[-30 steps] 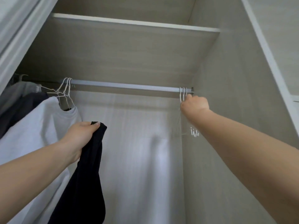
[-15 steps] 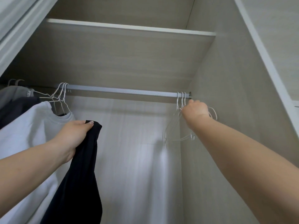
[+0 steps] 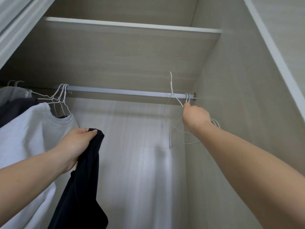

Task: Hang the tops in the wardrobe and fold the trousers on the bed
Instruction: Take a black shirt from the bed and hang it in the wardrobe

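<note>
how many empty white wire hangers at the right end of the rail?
3 visible. Two hooks still sit on the grey metal rail beside the wardrobe's side wall; one white wire hanger is lifted off, gripped by the right hand. Blur may hide more.

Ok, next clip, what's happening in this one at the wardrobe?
A person is partway through hanging a top. The left hand grips a black top bunched at its upper edge, not yet on a hanger. The right hand holds a white wire hanger at the right end of the rail, its hook lifted above the rail, while two more empty hangers hang there. A white top and darker garments already hang at the left.
</note>
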A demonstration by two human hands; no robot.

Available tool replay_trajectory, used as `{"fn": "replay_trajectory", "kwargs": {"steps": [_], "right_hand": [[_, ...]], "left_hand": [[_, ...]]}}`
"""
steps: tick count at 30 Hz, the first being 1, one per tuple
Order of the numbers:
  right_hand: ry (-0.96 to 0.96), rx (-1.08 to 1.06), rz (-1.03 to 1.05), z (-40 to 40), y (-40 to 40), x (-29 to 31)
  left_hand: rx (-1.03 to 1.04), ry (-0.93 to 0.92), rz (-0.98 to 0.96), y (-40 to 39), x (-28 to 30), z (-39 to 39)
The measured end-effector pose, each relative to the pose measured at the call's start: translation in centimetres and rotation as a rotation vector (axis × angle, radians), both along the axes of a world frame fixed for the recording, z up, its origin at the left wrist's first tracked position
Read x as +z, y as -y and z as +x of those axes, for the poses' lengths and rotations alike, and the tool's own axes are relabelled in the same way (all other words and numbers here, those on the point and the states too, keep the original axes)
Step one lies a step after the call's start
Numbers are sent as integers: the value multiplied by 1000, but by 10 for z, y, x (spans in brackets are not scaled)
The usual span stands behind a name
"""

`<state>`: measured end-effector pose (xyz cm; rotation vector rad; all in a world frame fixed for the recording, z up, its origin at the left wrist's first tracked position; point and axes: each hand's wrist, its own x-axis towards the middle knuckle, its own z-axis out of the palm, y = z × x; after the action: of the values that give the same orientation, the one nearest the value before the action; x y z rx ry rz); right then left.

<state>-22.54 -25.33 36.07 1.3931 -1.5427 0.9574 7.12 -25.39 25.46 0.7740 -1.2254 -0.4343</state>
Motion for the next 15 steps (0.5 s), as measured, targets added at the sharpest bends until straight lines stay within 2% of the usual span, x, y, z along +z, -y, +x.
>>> {"fn": "replay_trajectory", "kwargs": {"steps": [5,9,11,15], "right_hand": [[-126,-1,-44,4,5,-14],[-134,56,-13,-1,13,-33],[-132,96,-2,-2,18,-45],[-79,226,-22,-4,33,-69]], "left_hand": [[59,112,-14,7,-7,7],[158,254,-11,2,-12,17],[275,379,13,2,-16,26],[537,748,91,5,-34,44]]}}
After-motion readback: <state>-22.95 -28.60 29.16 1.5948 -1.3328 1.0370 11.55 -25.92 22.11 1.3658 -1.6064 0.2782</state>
